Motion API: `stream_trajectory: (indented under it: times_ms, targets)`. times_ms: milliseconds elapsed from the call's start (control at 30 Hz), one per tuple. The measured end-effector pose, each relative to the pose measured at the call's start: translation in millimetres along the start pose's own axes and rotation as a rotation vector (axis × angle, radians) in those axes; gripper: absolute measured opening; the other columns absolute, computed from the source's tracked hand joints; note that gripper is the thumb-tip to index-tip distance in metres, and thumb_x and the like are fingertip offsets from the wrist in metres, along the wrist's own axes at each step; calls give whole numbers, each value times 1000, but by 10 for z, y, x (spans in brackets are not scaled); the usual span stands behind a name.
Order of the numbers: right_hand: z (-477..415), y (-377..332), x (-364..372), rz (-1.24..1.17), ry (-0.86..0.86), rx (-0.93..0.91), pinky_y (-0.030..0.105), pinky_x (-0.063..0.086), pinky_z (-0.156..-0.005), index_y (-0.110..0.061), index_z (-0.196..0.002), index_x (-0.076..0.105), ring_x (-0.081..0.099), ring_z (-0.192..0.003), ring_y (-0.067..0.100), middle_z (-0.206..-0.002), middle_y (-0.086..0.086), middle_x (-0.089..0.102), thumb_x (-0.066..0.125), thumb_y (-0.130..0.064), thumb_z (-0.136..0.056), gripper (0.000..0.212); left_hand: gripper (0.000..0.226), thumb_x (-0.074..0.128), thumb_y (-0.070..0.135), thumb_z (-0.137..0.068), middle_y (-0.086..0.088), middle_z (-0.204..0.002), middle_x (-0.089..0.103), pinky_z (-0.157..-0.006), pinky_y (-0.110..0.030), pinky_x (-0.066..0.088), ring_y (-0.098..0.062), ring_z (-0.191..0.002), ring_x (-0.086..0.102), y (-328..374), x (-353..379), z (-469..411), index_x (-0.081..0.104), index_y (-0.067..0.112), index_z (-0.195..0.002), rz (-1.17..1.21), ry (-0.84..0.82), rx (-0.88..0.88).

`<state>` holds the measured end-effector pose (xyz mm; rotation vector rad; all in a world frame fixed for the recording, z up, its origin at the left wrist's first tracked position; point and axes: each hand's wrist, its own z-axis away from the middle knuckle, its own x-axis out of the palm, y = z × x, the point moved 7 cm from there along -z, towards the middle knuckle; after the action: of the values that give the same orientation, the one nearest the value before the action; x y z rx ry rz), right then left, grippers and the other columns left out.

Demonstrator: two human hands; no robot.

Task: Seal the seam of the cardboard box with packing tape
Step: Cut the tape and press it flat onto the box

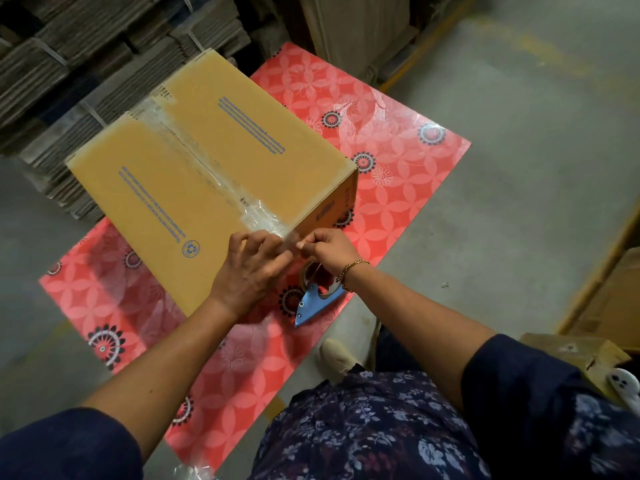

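A closed brown cardboard box [166, 188] with blue print lies on a red flowered mat [398, 161]. Clear packing tape [204, 157] runs along its middle seam to the near edge. At that near corner my left hand [249, 268] and my right hand [329, 249] meet, both pinching the loose end of the clear tape between their fingertips. A blue tape dispenser [313, 301] with its roll lies on the mat just below my right wrist, partly hidden by it.
Bundled stacks of flattened cardboard [69, 64] fill the back left. Grey concrete floor [519, 168] with a yellow line lies to the right. Another brown box [609, 306] sits at the right edge. My foot [337, 358] shows below the mat.
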<state>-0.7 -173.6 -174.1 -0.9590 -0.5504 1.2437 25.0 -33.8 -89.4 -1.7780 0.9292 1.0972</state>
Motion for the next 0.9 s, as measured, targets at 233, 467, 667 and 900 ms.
stream_trajectory:
  times_ms: [233,467,667,900]
  targets:
    - [-88,-33,13,97,19,1,19,38,-53,-13,-66,65,50,-54,6,-59,-5,59,72,-13,-85,20,9,65,21,-88,-12,-99,62,-85,-50,39,-31,-107,41,-51,42,-40,64,22,-97,31,-48,-70]
    - [-85,-148,-30,300,55,-36,28,43,-57,-26,-59,59,58,-59,12,-59,-8,61,71,-28,-83,27,17,69,23,-75,-11,-100,59,-87,-50,39,-32,-107,42,-57,107,-77,63,21,-92,2,-130,-65]
    - [10,-363,-181,800,172,-142,36,53,-67,-21,-86,68,67,-84,32,-87,7,74,56,-32,-81,17,34,62,46,-90,-13,-101,59,-86,-49,43,-36,-101,56,-110,46,-77,59,12,-94,86,-94,-134]
    - [396,-757,-372,1062,274,-840,44,47,-80,-14,-103,63,55,-98,30,-103,6,62,51,-38,-77,37,73,36,66,-100,-18,-151,48,-109,-64,31,-42,-140,44,-341,200,-35,46,9,-146,44,-251,-501]
